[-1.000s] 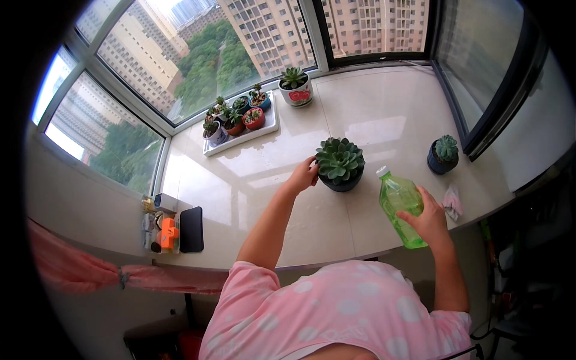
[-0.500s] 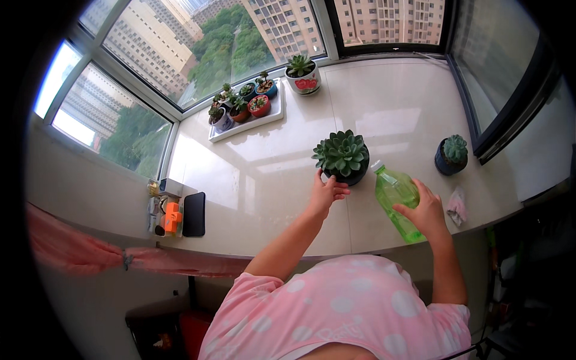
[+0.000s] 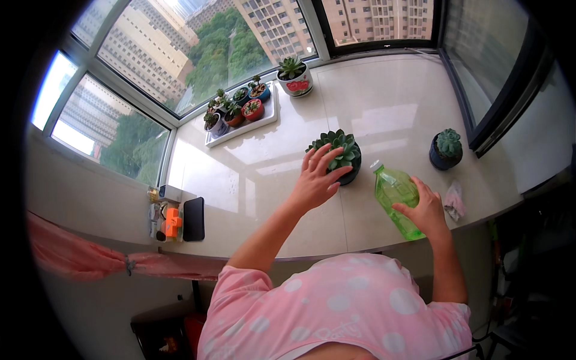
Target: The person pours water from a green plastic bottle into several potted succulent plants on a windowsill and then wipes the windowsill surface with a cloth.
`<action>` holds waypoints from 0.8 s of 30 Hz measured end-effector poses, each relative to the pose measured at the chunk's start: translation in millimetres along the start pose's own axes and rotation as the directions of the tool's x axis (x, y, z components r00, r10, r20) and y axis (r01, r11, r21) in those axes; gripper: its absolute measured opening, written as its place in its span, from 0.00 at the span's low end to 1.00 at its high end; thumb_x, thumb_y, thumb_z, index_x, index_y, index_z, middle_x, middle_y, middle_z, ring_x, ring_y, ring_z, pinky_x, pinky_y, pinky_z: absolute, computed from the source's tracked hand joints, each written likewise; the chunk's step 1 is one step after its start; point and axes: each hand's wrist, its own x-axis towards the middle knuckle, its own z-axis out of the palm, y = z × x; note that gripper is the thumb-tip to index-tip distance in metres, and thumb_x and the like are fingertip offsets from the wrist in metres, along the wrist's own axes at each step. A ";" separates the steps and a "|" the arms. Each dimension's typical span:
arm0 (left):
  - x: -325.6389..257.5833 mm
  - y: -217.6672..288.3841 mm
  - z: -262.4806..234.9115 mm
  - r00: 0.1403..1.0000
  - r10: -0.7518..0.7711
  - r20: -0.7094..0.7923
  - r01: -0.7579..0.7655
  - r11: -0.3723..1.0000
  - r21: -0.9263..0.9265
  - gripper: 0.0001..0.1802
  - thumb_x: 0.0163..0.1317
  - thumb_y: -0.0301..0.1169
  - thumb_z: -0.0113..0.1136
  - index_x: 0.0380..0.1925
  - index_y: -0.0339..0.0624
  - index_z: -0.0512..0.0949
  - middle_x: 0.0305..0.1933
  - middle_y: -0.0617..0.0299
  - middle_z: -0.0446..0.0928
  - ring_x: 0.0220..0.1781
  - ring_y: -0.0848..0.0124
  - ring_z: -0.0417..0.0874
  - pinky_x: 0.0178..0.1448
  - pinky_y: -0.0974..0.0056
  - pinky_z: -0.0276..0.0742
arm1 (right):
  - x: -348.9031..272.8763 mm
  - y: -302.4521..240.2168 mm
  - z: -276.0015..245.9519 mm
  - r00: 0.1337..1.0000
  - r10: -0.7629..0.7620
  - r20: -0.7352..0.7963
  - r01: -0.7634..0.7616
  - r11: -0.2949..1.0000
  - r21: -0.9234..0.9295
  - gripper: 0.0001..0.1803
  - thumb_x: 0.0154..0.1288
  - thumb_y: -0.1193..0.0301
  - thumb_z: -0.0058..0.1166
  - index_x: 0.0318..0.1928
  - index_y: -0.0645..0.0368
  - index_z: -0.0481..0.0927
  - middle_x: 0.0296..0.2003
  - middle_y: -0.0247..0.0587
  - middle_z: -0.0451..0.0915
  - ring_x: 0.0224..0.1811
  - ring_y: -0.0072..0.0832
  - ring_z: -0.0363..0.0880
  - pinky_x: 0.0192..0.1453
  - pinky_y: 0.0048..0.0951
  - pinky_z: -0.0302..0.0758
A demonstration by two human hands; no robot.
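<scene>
Green and see-through, one bottle point(image 3: 393, 192) with one white cap is in the right hand point(image 3: 427, 210), with the fingers curled round one side and the thumb on the other. The left hand point(image 3: 315, 180) is wide open, with its fingers spread and its thumb out to the side, and it has hold of nothing. It is over one big green plant point(image 3: 347, 157) with fat, pointed leaves, and from up here I can't tell if the fingertips touch the leaves. That plant sits in one dark round pot point(image 3: 352, 175) near the middle of the shiny pale table point(image 3: 282, 159), to the left of the bottle and just beside its cap. Two more plants stand in pots of their own: one in a white pot point(image 3: 296, 85) with a red mark, back by the window, and one in a dark blue pot point(image 3: 444, 159) over on the right. Between the bottle and the table's right end lies one crumpled pink and white cloth point(image 3: 454, 202). One white tray point(image 3: 269, 111) sits near the window with at least five little plant pots on it, one of them red point(image 3: 252, 110). At the left end are one flat black thing point(image 3: 194, 219) and one bright orange thing point(image 3: 173, 222), side by side.
</scene>
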 end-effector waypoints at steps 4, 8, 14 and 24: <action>23.5 -5.8 5.5 0.988 0.078 0.134 -0.084 0.996 0.039 0.28 0.44 0.36 0.70 0.50 0.64 0.76 0.71 0.63 0.55 0.74 0.55 0.48 0.73 0.41 0.43 | -5.0 1.6 -2.4 1.000 0.012 -0.011 -0.012 1.000 -0.005 0.46 0.47 0.44 0.65 0.60 0.61 0.67 0.51 0.49 0.77 0.52 0.40 0.76 0.58 0.40 0.65; 33.8 -16.9 17.2 0.968 0.188 0.168 -0.195 0.980 0.025 0.29 0.42 0.41 0.71 0.49 0.64 0.76 0.71 0.64 0.55 0.75 0.56 0.48 0.73 0.39 0.42 | -9.5 4.0 -4.3 0.999 0.012 -0.040 -0.012 1.000 0.001 0.46 0.47 0.44 0.65 0.60 0.61 0.67 0.51 0.49 0.76 0.53 0.40 0.76 0.57 0.40 0.65; 39.3 -26.4 15.9 0.961 0.211 0.180 -0.209 0.977 -0.030 0.25 0.40 0.42 0.73 0.42 0.57 0.77 0.68 0.64 0.58 0.74 0.57 0.49 0.74 0.39 0.41 | -12.7 4.8 -6.5 0.999 0.035 -0.030 -0.035 0.999 0.011 0.46 0.46 0.43 0.65 0.59 0.61 0.67 0.51 0.49 0.77 0.52 0.40 0.76 0.57 0.40 0.65; 50.4 -30.7 1.1 0.930 0.266 0.252 -0.271 0.962 -0.015 0.22 0.39 0.32 0.70 0.39 0.54 0.75 0.65 0.63 0.62 0.74 0.57 0.51 0.74 0.40 0.42 | -13.9 4.9 -8.0 0.998 0.055 -0.019 -0.055 0.998 0.025 0.46 0.46 0.44 0.65 0.60 0.60 0.67 0.51 0.49 0.77 0.52 0.40 0.75 0.57 0.41 0.66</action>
